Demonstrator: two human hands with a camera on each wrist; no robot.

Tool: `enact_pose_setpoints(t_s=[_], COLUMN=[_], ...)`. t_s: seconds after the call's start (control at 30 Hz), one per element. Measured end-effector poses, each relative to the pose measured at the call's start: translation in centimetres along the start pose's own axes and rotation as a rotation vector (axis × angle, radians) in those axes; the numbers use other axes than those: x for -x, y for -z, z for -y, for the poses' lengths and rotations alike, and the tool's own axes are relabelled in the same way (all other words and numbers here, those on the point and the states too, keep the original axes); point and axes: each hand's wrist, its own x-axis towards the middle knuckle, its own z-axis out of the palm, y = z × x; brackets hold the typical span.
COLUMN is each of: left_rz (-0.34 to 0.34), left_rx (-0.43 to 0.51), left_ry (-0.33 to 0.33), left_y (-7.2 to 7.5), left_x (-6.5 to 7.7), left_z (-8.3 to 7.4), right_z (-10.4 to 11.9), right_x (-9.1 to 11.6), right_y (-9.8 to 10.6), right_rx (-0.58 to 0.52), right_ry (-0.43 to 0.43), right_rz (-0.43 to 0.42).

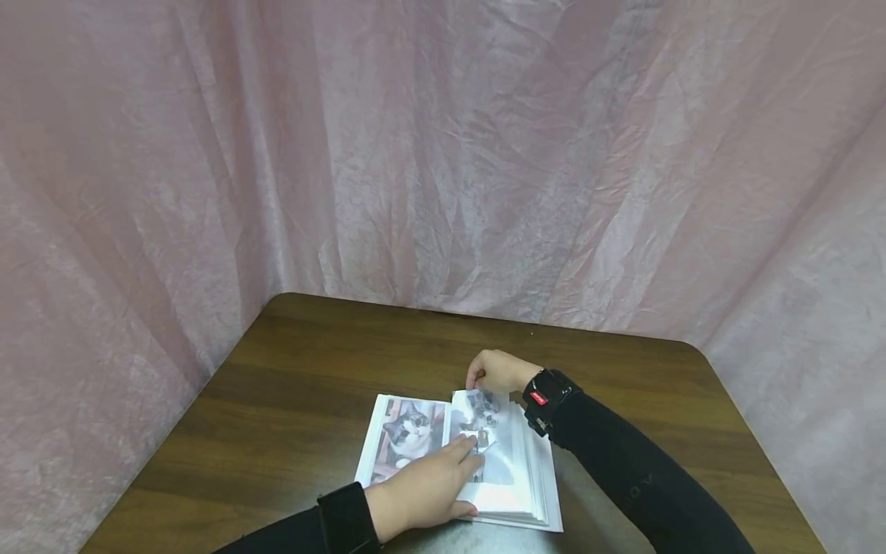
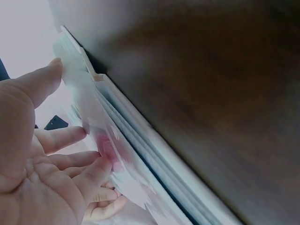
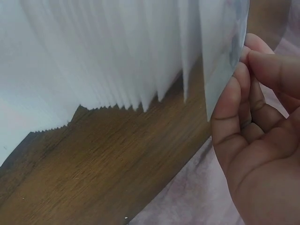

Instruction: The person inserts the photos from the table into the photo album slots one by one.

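An open photo album (image 1: 554,504) with white page edges lies on the table. On its left page sits a cat photo (image 1: 410,432); the right-hand page (image 1: 494,495) carries another picture, partly covered by fingers and glare. My left hand (image 1: 425,488) rests on that right page, its fingers fairly straight and pressing on the surface. At the page's top edge, my right hand (image 1: 504,371) pinches the clear-sleeved page between thumb and fingers. In the right wrist view this page (image 3: 220,51) stands curved apart from the stack of pages behind it.
The brown wooden table (image 1: 304,362) extends around the album. A pink velvety curtain (image 1: 443,154) hangs behind the table and along its sides. Black wristbands, one of them the right wristband (image 1: 547,400), and black sleeves cover the wrists and arms.
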Motion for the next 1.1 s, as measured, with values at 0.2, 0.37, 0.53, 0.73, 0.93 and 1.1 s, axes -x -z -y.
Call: enact_pose_setpoints(t_s=[0.2,0.37,0.53,0.73,0.93,1.1], left_rz=[-0.001,-0.010,-0.024,-0.033,-0.041,-0.045], left_rx=[-0.018,-0.022,-0.033,-0.032,-0.039,-0.041], left_ry=[0.008,-0.002,-0.012,-0.019,-0.027,-0.037], left_y=[-0.03,-0.11,-0.21,-0.36,-0.52,-0.54], left_x=[-0.02,0.01,-0.02,0.02,0.02,0.04], left_z=[0.01,0.12,0.20,0.20,0.27,0.38], right_z=[0.49,0.48,0.59,0.79,0.72,0.63], right_x=[0.19,0.22,0.29,0.49,0.67,0.84], right_y=[0.04,-0.18,-0.23,-0.22,-0.36,-0.44], right_rx=[-0.017,-0.047,-0.058,-0.083,-0.103,-0.136], right_ry=[-0.009,-0.024,-0.017,-0.012,-0.014,0.021], right_rz=[0.025,0.054,0.073,0.094,0.105,0.125])
